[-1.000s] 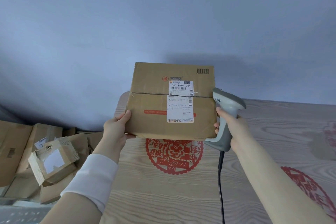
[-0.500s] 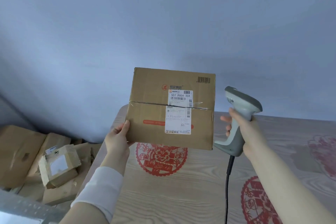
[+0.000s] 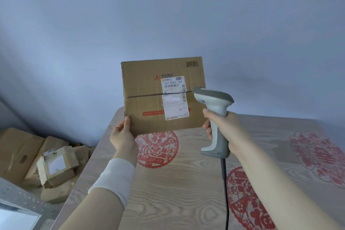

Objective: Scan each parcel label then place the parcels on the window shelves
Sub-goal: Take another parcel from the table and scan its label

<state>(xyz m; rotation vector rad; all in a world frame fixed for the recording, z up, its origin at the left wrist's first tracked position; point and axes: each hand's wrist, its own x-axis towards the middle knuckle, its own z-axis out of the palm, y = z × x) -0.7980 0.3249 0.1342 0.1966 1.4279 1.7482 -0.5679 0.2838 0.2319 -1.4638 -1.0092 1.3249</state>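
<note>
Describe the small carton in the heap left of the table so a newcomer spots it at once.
Start at the wood-grain table with red paper-cut patterns and look past its left edge to the heap of brown cartons. The small carton sits tilted atop that heap, near the table. It alone shows a big square white label on its facing side; its neighbours are larger.

The white label [image 3: 174, 98] on the cardboard parcel [image 3: 149, 97] reads "507 P804 304" above a barcode.

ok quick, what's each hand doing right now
Left hand: holding the cardboard parcel by its lower left corner.
Right hand: gripping the barcode scanner by its handle.
</note>
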